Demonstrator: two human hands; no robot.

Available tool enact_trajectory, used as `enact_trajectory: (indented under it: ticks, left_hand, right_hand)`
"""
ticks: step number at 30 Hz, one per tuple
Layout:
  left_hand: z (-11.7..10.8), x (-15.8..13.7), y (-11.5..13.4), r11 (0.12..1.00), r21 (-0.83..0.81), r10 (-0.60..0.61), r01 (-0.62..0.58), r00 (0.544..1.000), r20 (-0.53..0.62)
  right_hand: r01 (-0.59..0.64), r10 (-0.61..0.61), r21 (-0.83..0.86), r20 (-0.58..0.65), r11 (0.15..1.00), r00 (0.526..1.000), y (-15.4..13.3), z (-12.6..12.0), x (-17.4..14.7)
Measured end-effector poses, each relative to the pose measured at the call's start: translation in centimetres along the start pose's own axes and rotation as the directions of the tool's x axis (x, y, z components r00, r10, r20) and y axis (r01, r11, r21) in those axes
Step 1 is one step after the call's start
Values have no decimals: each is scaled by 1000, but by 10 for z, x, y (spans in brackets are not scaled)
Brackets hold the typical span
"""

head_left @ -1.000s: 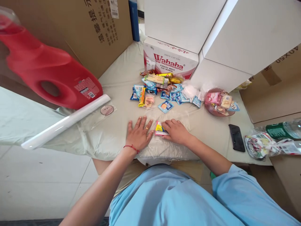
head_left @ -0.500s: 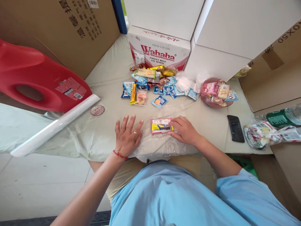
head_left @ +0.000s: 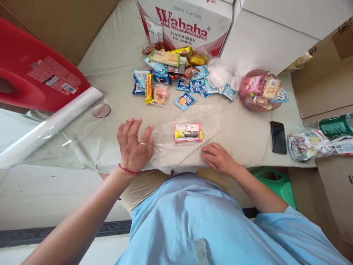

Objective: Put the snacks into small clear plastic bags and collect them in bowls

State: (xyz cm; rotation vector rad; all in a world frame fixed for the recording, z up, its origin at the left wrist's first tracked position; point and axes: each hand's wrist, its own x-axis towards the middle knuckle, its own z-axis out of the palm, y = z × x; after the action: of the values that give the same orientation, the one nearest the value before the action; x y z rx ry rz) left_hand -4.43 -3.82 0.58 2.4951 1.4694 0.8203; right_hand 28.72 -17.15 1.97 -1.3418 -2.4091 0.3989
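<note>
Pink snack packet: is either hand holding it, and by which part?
No. The pink snack packet lies free on the clear plastic sheet. Right hand pinches the sheet's near edge; left hand is open beside it.

A single view is given, taken from a camera worn on the head and aimed forward and steeply down. The tabletop is seen from close above, filling the middle of the frame. The wearer's blue shirt is caught along the lower edge, and boxes close off the top.
</note>
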Motion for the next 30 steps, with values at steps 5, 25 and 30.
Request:
enact_trajectory:
  ticks: [5,25,30]
  left_hand:
    - [-9,13,17,965,-171,245,-197,909,338]
    - [-13,26,-2,867,-171,498,-468,819,285]
    - [-10,38,20,709,-216,700,-671,636,325]
  right_hand:
    - [40,-40,48,10,998,999,4,-8,7]
    - [-190,192,434,39,880,981,29,-58,57]
    - [-182,159,439,91,880,983,28,-60,62]
